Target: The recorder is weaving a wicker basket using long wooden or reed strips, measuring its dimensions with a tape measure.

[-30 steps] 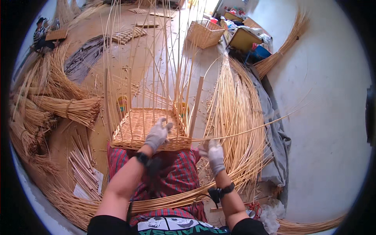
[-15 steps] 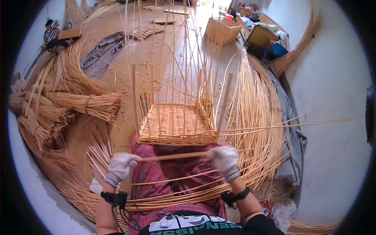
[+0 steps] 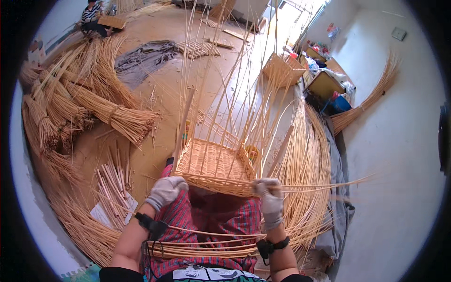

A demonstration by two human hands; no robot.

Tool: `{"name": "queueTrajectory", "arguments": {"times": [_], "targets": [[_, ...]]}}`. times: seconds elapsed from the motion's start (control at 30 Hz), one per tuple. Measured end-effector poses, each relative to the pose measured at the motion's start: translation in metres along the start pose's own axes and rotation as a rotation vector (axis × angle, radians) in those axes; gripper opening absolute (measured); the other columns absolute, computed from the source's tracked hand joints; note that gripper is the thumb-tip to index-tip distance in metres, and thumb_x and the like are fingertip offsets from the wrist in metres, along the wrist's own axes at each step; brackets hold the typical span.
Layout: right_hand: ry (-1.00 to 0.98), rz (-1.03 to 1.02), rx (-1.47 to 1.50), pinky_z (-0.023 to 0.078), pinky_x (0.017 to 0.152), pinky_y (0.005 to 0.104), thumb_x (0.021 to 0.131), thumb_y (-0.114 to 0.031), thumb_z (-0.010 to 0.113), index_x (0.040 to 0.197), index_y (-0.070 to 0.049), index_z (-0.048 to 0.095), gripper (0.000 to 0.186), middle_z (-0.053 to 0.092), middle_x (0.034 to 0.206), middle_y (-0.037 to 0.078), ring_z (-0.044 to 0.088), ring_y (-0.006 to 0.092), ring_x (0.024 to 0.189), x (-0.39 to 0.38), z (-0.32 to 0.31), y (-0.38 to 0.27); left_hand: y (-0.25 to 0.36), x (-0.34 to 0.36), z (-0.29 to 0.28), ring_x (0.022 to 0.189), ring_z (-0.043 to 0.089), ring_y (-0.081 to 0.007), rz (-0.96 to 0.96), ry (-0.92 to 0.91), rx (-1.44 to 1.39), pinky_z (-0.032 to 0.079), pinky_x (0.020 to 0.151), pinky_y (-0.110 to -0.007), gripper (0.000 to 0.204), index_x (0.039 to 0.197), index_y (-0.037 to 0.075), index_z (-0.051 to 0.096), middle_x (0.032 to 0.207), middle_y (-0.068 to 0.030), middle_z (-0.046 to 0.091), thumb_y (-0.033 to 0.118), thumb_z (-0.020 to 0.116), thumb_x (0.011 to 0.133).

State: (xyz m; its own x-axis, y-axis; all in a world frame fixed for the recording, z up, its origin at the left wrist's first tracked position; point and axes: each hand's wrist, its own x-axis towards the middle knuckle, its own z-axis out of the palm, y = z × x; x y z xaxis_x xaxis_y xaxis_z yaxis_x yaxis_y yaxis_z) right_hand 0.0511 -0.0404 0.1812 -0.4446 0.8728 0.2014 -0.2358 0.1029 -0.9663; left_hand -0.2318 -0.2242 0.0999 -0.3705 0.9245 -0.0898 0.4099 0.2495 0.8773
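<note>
A half-woven wicker basket (image 3: 216, 162) with a flat woven base and low sides sits just beyond my knees, tilted down to the right. Long thin upright rods rise from its edges, along with flat wooden corner stakes (image 3: 280, 149). My left hand (image 3: 168, 191), in a pale glove, is closed at the basket's near left corner. At the near right corner my right hand (image 3: 269, 195), gloved too, is closed where loose willow strands (image 3: 324, 187) run out rightward. What either hand's fingers hold is hidden. Several rods (image 3: 206, 249) lie across my lap.
Tied willow bundles (image 3: 112, 113) are stacked at the left, near short cut sticks (image 3: 112, 183). A long fan of loose willow (image 3: 305, 155) spreads at the right. Farther back stand another basket (image 3: 283, 70), a cluttered box (image 3: 324, 89) and a seated person (image 3: 91, 21).
The stick stretched between my hands is no longer visible there. Both hands have moved up to the basket's near corners. My view has turned, and the basket now appears tilted.
</note>
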Motion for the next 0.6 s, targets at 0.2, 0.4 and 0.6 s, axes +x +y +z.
{"name": "queueTrajectory", "arguments": {"times": [0.2,0.4,0.6], "targets": [[0.207,0.030,-0.084,0.062,0.085,0.0371,0.097,0.002,0.063,0.104,-0.007,0.054,0.014,0.067,0.100,0.009,0.069,0.0200,0.096,-0.013,-0.021,0.060,-0.018,0.040,0.034,0.094,0.070,-0.0256,-0.118,0.362,0.078,0.053,0.083,-0.036,0.026,0.123,0.008,0.063,0.107,-0.0158,0.072,0.012,0.054,0.099],[0.235,0.179,0.035,0.064,0.084,0.0424,0.098,-0.003,0.063,0.104,-0.007,0.052,0.013,0.068,0.102,0.012,0.070,0.0227,0.096,-0.033,-0.025,0.083,-0.031,0.038,0.039,0.105,0.068,-0.0256,-0.152,0.296,0.053,0.053,0.090,-0.034,0.031,0.127,0.004,0.059,0.119,-0.0172,0.070,0.002,0.049,0.098],[0.079,0.244,-0.017,0.063,0.076,0.0344,0.098,-0.007,0.065,0.101,-0.006,0.056,0.010,0.072,0.100,0.013,0.072,0.0208,0.090,0.003,-0.053,0.115,-0.001,0.061,0.067,0.110,0.067,-0.0256,0.011,0.559,-0.041,0.052,0.093,-0.035,0.025,0.120,0.000,0.060,0.118,-0.0169,0.069,0.013,0.056,0.098]]}}
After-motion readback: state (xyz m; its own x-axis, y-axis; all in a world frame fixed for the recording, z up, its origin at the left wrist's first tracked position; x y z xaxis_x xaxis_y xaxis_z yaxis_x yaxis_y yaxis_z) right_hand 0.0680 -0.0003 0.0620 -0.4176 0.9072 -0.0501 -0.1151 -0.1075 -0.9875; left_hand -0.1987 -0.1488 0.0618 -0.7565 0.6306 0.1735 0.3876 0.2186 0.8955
